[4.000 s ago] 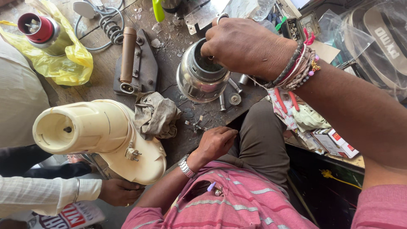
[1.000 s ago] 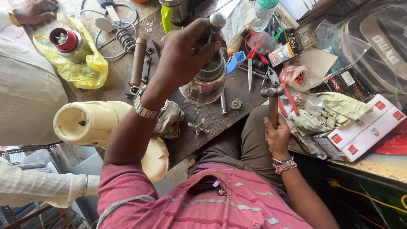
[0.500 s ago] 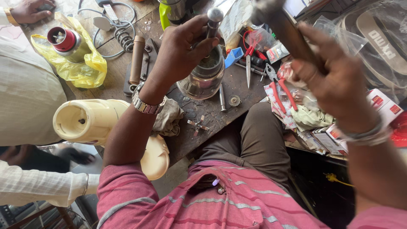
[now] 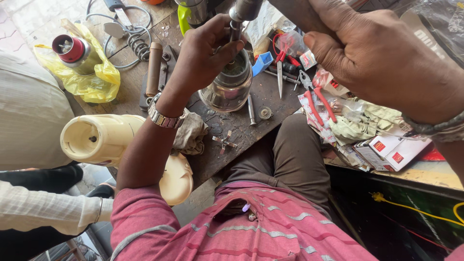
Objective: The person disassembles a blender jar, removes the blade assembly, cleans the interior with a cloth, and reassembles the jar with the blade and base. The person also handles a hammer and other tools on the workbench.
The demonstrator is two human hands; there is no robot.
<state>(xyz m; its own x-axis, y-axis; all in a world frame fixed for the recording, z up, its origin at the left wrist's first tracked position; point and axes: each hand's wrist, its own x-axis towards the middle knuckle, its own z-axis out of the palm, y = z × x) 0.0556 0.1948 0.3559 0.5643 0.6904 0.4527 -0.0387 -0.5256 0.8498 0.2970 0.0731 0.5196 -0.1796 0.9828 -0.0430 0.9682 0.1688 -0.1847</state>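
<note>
Now the left hand [image 4: 205,53] is closed around a thin metal rod [image 4: 235,31] that stands about upright, its long axis running down into the open mouth of the steel jar [image 4: 227,87] on the desk [image 4: 251,130]. Rod top carries a rounded metal head [image 4: 245,8] at the frame's upper edge. Right hand [image 4: 382,53] is raised close to the camera, up and right of the rod, fist closed on a dark handle [image 4: 295,13] whose far end points toward the rod head; what is on that end is hard to tell, it merges with the head. Left hand is nearer, touching the rod just above the jar rim; right hand is apart from the jar, above it. Left forearm comes up from lower left, wrist with a metal watch [image 4: 162,116] bent over the jar. Jar sits at desk centre, directly ahead of the person's lap. Near it: a small blade [image 4: 225,141] and a bolt [image 4: 251,109] just in front, red pliers [image 4: 316,99] to the right, a cream motor housing [image 4: 104,140] lying on its side at the left, a rag [image 4: 191,133] between housing and jar.
</note>
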